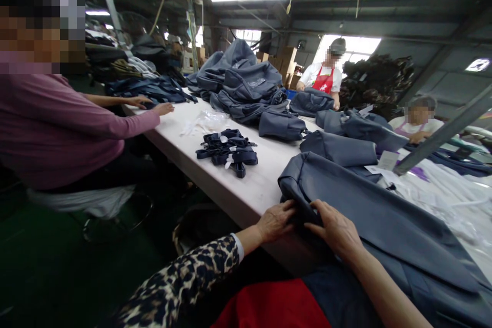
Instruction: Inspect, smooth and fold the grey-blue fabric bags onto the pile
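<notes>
A large dark blue-grey bag (376,205) lies along the right front of the white table, its near end overhanging the edge. With the fingers curled in at the lower left corner, my left hand (275,221) grips the bag's edge; its fingertips are partly hidden by the fabric. My right hand (340,229) pinches the same end between thumb and fingers, a short way to the right. A bundle of dark straps (230,151) with white ties rests on the table beyond my left hand.
More bags (246,82) are heaped on the white table (184,151). Clear plastic (209,119) lies beside them. At left a seated co-worker (65,123) reaches over the table; two other people work at the far side. A slanted metal post (446,128) crosses at right.
</notes>
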Tool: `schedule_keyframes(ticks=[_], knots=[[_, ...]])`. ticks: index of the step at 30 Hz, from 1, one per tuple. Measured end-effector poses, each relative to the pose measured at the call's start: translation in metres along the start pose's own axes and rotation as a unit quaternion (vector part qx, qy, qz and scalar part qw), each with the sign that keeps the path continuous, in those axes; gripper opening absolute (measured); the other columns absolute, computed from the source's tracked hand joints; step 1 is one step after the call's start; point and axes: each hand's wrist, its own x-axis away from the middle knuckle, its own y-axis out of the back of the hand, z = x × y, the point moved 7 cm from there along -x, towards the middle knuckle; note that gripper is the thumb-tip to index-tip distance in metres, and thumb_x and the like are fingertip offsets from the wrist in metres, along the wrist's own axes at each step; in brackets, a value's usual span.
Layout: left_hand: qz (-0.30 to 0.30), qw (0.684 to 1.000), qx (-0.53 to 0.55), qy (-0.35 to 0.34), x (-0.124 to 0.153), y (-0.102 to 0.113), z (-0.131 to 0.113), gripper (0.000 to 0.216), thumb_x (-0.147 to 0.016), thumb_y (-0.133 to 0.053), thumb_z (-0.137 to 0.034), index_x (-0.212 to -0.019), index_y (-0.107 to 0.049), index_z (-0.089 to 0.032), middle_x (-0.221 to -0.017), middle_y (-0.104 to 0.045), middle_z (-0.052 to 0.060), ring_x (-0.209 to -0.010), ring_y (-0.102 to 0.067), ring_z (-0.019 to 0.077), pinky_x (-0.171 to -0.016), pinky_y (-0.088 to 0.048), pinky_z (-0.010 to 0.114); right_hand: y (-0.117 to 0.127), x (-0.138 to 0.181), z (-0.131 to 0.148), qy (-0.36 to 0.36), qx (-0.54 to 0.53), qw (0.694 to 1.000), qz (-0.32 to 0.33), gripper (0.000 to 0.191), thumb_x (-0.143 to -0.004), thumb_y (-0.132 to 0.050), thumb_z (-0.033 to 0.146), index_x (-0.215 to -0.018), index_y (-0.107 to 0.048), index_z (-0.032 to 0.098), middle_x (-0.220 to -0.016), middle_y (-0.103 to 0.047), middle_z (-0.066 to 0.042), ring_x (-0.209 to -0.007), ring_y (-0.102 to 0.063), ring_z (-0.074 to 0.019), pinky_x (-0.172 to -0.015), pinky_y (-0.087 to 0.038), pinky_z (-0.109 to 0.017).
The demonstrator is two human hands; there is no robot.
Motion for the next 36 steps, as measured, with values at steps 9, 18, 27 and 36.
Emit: schedule_keyframes(ticks=[9,18,27,36], knots=[[-0.120,0.932,0.288,0.182,0.002,0.004,0.023,0.025,-0.083,-0.056,-0.021,-0.108,-0.063,-0.019,-0.121,-0.058,0.009,-0.115,-0.055,0.0246,-0.108,-0.040,0.039,-0.035,-0.001,0.023,0.077,0.062,0.989,0.114,0.043,-0.075,-0.067,0.012,-0.115,-0.053,0.019,-0.111,-0.059,-0.008,-0.101,-0.060,-0.0250,-0.082,-0.045,-0.033],[-0.127,0.836,0.430,0.317,-0.014,0.003,0.066,0.036,-0.084,-0.061,-0.048,-0.075,-0.057,-0.014,-0.066,-0.061,0.002,-0.060,-0.062,0.0140,-0.056,-0.050,0.023,-0.037,-0.002,0.015,0.062,0.010,0.987,0.149,0.059,-0.078,-0.063,0.017,-0.135,-0.048,0.023,-0.116,-0.055,-0.008,-0.105,-0.058,-0.0228,-0.091,-0.043,-0.034],[-0.109,0.784,0.460,0.403,-0.011,0.007,0.107,0.030,-0.084,-0.067,-0.034,-0.098,-0.050,-0.014,-0.067,-0.062,0.000,-0.047,-0.061,0.0122,-0.044,-0.050,0.022,-0.060,-0.013,0.007,0.065,0.005,0.983,0.173,0.078,-0.082,-0.060,0.024,-0.153,-0.028,0.031,-0.114,-0.053,-0.009,-0.099,-0.057,-0.0232,-0.091,-0.041,-0.034],[-0.059,0.794,0.497,0.345,-0.028,0.007,0.103,0.019,-0.083,-0.067,-0.027,-0.092,-0.059,-0.012,-0.061,-0.060,-0.003,-0.045,-0.056,0.0074,-0.043,-0.045,0.015,-0.050,-0.011,0.002,0.056,-0.047,0.982,0.172,0.074,-0.084,-0.060,0.029,-0.152,-0.031,0.034,-0.108,-0.054,-0.005,-0.098,-0.060,-0.0201,-0.090,-0.043,-0.030]])
